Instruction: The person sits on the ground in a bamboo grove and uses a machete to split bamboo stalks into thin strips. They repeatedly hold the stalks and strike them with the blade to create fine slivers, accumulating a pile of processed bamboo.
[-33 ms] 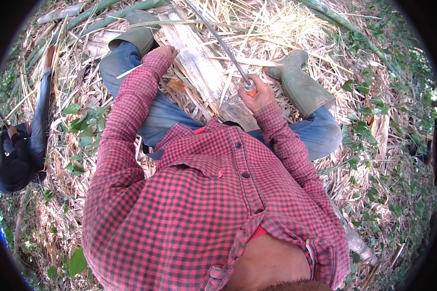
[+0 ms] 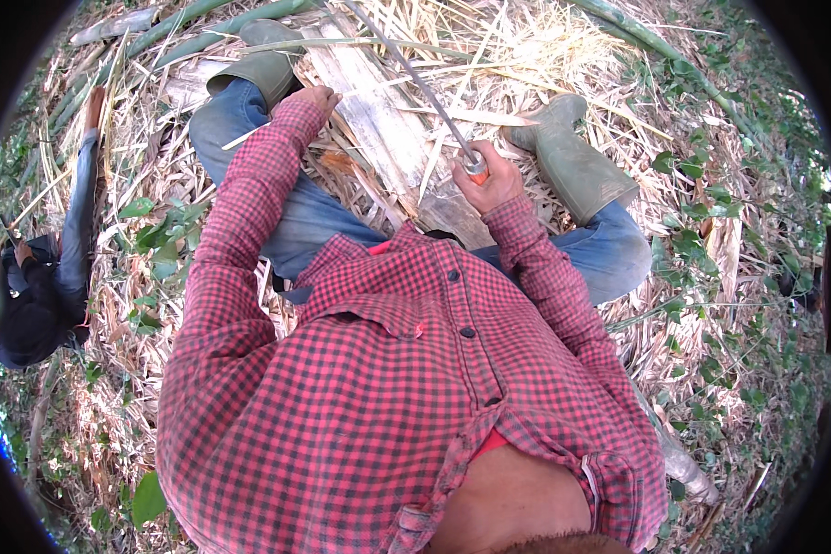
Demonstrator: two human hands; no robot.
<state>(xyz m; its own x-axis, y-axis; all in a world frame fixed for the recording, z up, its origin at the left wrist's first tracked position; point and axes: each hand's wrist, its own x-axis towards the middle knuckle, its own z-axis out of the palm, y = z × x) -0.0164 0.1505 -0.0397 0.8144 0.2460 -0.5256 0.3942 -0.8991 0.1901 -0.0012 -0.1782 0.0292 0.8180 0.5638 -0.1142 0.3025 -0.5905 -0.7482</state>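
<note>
The ground is outdoors and covered all over with dry straw, pale split strips and husks, with green leafy weeds along the right and left edges. A long green stalk curves along the upper right, and more green stalks lie across the top left. In the middle, between the person's legs, lies a broad, pale split slab of wood, running from the upper middle down toward the lap. Green rubber boots sit on either side of it, so the open room is narrow: the slab fills most of the gap between the legs. At the far left, another person in dark clothes sits well apart.

The left hand reaches out with the arm stretched and rests on the slab's left edge; whether its fingers grip cannot be told. The right hand is closed around the orange-ended handle of a long, thin, curved blade, which slants up and left across the slab.
</note>
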